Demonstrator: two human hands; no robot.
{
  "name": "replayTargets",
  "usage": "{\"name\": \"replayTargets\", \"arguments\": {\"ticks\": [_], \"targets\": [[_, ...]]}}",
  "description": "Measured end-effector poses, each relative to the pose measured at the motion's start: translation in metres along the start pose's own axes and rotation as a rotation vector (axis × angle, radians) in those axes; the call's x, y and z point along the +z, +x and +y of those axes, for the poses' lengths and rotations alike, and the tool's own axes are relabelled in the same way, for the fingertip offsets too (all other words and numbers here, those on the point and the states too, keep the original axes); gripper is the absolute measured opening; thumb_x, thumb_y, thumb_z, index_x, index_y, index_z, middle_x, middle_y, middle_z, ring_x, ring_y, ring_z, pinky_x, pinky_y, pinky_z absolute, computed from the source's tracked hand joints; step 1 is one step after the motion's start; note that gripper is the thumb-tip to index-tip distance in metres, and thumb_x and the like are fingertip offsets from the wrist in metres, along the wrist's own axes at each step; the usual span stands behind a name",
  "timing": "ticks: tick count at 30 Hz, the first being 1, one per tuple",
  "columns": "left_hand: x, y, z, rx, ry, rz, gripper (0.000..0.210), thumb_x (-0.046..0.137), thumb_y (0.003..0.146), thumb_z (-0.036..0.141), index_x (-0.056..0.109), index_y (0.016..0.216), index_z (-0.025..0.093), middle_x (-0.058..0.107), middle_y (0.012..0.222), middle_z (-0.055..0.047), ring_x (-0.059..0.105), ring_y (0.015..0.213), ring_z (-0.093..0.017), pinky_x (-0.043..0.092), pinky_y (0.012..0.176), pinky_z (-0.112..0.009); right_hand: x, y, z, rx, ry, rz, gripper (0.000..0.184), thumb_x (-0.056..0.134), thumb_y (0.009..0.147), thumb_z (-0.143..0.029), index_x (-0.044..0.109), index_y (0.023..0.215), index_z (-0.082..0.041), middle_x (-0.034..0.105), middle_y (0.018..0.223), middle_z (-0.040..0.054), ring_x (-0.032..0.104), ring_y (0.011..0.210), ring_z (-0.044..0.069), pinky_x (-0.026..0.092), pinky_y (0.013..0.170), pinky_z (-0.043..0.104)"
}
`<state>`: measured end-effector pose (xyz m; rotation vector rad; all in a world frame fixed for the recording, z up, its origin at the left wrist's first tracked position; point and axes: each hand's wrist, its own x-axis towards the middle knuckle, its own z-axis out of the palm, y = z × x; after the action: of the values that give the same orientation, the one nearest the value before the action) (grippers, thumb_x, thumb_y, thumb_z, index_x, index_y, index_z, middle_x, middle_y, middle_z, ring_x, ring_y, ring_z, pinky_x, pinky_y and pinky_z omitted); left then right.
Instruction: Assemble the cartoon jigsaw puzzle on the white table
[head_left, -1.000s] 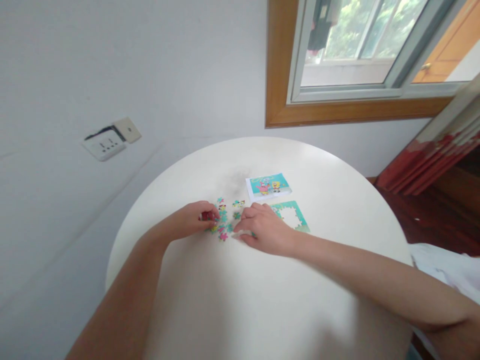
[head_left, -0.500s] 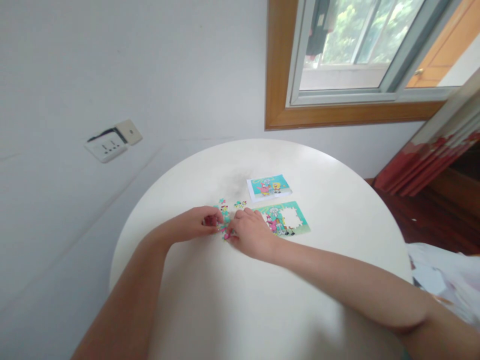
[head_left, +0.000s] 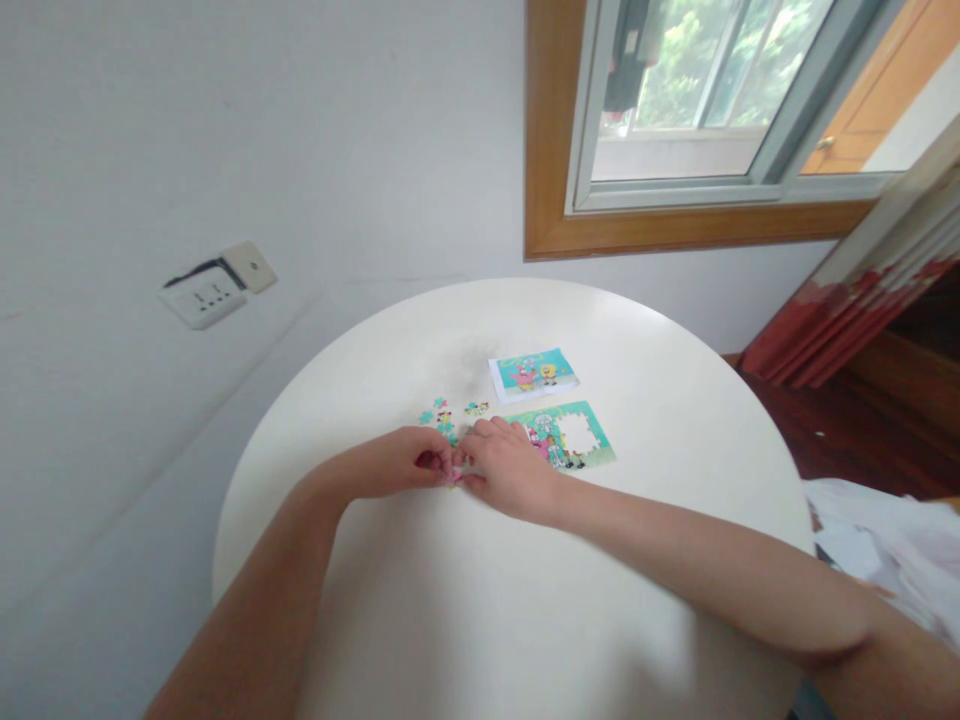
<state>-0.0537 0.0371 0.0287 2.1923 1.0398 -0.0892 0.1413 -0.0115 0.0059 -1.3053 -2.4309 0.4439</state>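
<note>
Close together over the white round table, my two hands meet at the fingertips around a small pink puzzle piece (head_left: pixel 457 476). My left hand (head_left: pixel 409 461) comes from the left with thumb and fingers pinched at the piece. From the right, my right hand (head_left: pixel 510 472) has its fingers curled and its thumb against the same piece; its fingertips are partly hidden. Just beyond them lie several loose puzzle pieces (head_left: pixel 443 415), teal and multicoloured. The partly filled cartoon puzzle (head_left: pixel 598 456) lies beside my right hand, which covers its left part; a white gap shows at its right.
Behind the puzzle lies a picture card (head_left: pixel 534 373) with the cartoon scene. The round table (head_left: pixel 660 400) stands against a wall with a socket (head_left: pixel 204 296) and a window (head_left: pixel 675 150). A red and white curtain (head_left: pixel 832 310) hangs at the right.
My left hand has moved slightly down and right, closing in on my right fingertips. More loose pieces behind it are uncovered. The view has shifted a little.
</note>
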Motion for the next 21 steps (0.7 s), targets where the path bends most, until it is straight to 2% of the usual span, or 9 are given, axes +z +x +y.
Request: {"name": "replayTargets", "arguments": {"ticks": [2,6,8,11,14,17,21], "targets": [[0.000,0.000,0.003,0.005,-0.014,0.008,0.026,0.057,0.077,0.042,0.064,0.076,0.017,0.050,0.064,0.003,0.043,0.060,-0.012,0.031,0.055,-0.022,-0.010,-0.005,0.010,-0.008,0.037,0.025,0.017,0.060,0.084,-0.020,0.067,0.099,-0.021,0.061,0.096,0.0064,0.051,0.098,0.022,0.037,0.083,0.035],[0.006,0.008,0.015,0.044,-0.091,0.073,0.034,0.055,0.081,0.050,0.063,0.081,0.017,0.046,0.062,0.004,0.040,0.058,-0.011,0.029,0.052,-0.021,-0.037,-0.023,0.048,-0.012,0.087,0.157,0.016,0.057,0.084,-0.016,0.067,0.098,-0.017,0.062,0.089,0.0064,0.055,0.089,0.019,0.039,0.085,0.033],[0.014,0.015,0.021,0.094,-0.110,0.119,0.032,0.055,0.082,0.048,0.062,0.082,0.017,0.048,0.064,0.003,0.042,0.060,-0.011,0.032,0.054,-0.022,-0.046,-0.033,0.068,-0.034,0.086,0.194,0.018,0.055,0.084,-0.012,0.067,0.097,-0.016,0.062,0.089,0.0068,0.056,0.086,0.018,0.041,0.083,0.031],[0.027,0.028,0.026,0.186,-0.083,0.181,0.026,0.053,0.085,0.041,0.062,0.081,0.017,0.052,0.070,0.001,0.047,0.065,-0.013,0.038,0.060,-0.024,-0.050,-0.046,0.091,-0.081,0.056,0.199,0.018,0.055,0.085,-0.016,0.068,0.097,-0.018,0.064,0.089,0.0069,0.056,0.086,0.018,0.041,0.082,0.032],[0.038,0.038,0.027,0.286,0.018,0.331,0.021,0.051,0.087,0.035,0.062,0.083,0.018,0.058,0.080,-0.003,0.052,0.077,-0.016,0.042,0.073,-0.028,-0.047,-0.053,0.099,-0.163,0.019,0.154,0.019,0.056,0.086,-0.018,0.070,0.098,-0.021,0.065,0.092,0.0069,0.056,0.090,0.019,0.039,0.083,0.033],[0.045,0.046,0.029,0.344,0.131,0.487,0.018,0.050,0.089,0.030,0.063,0.085,0.018,0.059,0.087,-0.006,0.052,0.088,-0.020,0.040,0.083,-0.033,-0.045,-0.055,0.098,-0.236,0.021,0.092,0.019,0.057,0.085,-0.018,0.072,0.095,-0.024,0.067,0.094,0.0060,0.056,0.092,0.019,0.038,0.084,0.033],[0.052,0.053,0.034,0.339,0.263,0.557,0.014,0.050,0.091,0.026,0.062,0.089,0.019,0.056,0.092,-0.006,0.049,0.091,-0.021,0.038,0.084,-0.035,-0.042,-0.054,0.098,-0.284,0.024,0.061,0.019,0.060,0.083,-0.019,0.072,0.096,-0.026,0.067,0.093,0.0045,0.056,0.090,0.018,0.038,0.083,0.032]]}}
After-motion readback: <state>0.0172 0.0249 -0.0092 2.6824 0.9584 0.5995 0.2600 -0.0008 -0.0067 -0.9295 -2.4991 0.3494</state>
